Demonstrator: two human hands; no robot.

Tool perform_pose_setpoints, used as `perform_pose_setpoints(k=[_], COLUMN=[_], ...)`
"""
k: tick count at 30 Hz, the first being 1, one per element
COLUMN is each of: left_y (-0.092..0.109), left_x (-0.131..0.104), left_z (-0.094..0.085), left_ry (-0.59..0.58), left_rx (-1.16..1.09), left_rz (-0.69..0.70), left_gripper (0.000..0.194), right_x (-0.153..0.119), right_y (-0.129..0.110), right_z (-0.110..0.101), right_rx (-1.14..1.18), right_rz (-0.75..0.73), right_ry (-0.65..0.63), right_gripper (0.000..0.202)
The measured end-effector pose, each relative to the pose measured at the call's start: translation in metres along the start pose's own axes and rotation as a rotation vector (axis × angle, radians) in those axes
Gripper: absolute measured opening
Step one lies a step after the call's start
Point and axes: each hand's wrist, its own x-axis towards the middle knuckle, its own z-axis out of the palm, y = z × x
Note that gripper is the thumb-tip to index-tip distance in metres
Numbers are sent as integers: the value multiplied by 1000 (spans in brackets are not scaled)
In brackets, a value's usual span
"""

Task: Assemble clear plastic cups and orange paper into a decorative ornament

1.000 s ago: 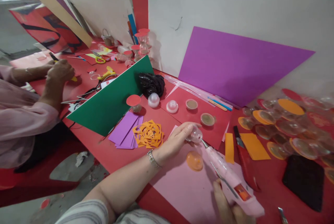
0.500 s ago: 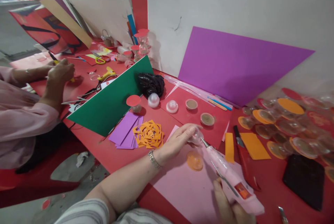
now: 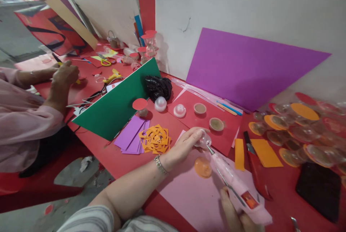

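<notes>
Over a pink sheet (image 3: 183,192), my left hand (image 3: 186,145) pinches a small clear plastic dome (image 3: 204,139). A pink hot glue gun (image 3: 232,178) is gripped in my right hand (image 3: 235,212), its metal nozzle touching or very close to the dome's rim. Below the dome, an orange disc with a clear cup on it (image 3: 203,167) lies on the pink sheet. Farther back stand two sand-filled cups (image 3: 200,108), a clear dome with a white rim (image 3: 180,110) and another empty clear dome (image 3: 160,104).
Orange paper cut-outs (image 3: 155,139) and purple strips (image 3: 132,136) lie left, before a leaning green board (image 3: 121,102). On the right are a red-handled cutter (image 3: 255,167), a black phone-like slab (image 3: 319,190) and many clear cups with discs (image 3: 286,123). A co-worker's hands (image 3: 65,75) work far left.
The view has shifted slightly, so the surroundings sit a little farther right. The dome and glue gun stay together, the gun's nozzle tilted slightly differently at the rim.
</notes>
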Motion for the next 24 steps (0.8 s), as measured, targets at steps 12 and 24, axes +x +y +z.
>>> perform_pose_setpoints(k=[12, 24], left_y=[4, 7], left_x=[-2, -3], left_z=[2, 4], left_ry=[9, 13], left_rx=[-21, -25], left_rz=[9, -5], left_gripper=[56, 56], right_x=[-15, -5], right_y=[18, 35], right_z=[0, -9], right_rx=[7, -210], right_rz=[-16, -284], right_ry=[-40, -47], right_gripper=[27, 23])
